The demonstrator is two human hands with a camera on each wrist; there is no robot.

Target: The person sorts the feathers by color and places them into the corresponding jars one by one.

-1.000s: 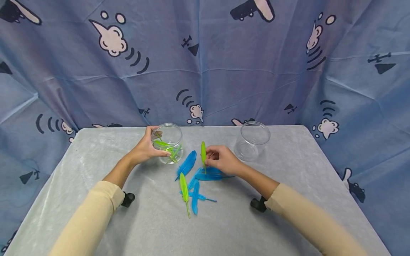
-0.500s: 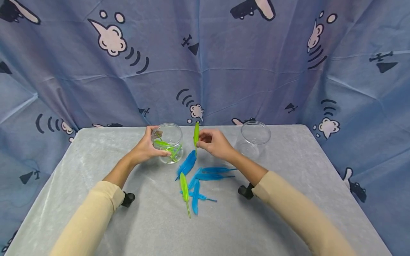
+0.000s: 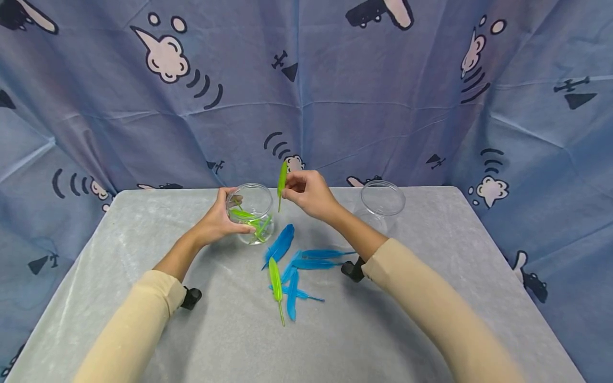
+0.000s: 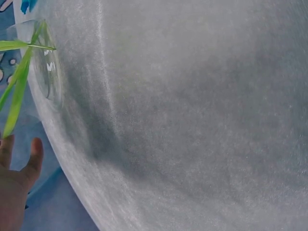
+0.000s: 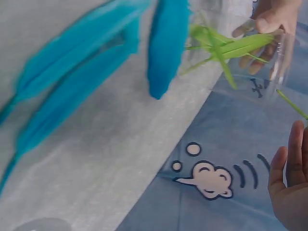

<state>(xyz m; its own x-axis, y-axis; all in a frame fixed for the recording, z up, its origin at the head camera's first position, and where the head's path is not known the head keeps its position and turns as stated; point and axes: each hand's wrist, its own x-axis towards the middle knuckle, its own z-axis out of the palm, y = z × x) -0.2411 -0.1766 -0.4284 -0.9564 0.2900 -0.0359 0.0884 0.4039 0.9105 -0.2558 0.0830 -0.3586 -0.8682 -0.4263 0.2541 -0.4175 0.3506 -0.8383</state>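
My left grip (image 3: 222, 215) curves around a clear, round, wide-mouthed jar (image 3: 265, 205), thumb on the near side, fingers on the far side. Inside it, several slim green feathers (image 3: 243, 214) lie crossed at slants; they overlap too much for me to count. On the tabletop (image 3: 230, 330), to the jar's near right, lies a broad blue feather (image 3: 279, 246), with a loose green feather (image 3: 275, 279) closer to me. At about the same place across, but farther off, an upright lime-green feather (image 3: 282, 178) hangs in the air just right of the jar's rim, apart from it, quill down. My right grip (image 3: 308, 194) pinches it between thumb and fingers. Nearer me, more blue feathers (image 3: 316, 263) lie partly overlapping. Farthest right stands a second clear, round jar (image 3: 403, 201); my right forearm covers some of its lower part.

One blue quill runs behind the black wrist camera (image 3: 353, 270), where its end is hidden. From my left wrist, my hand and the jar are both cut off at the edge. From my right wrist, only the held feather's quill shows, and the pinch itself is out of sight.
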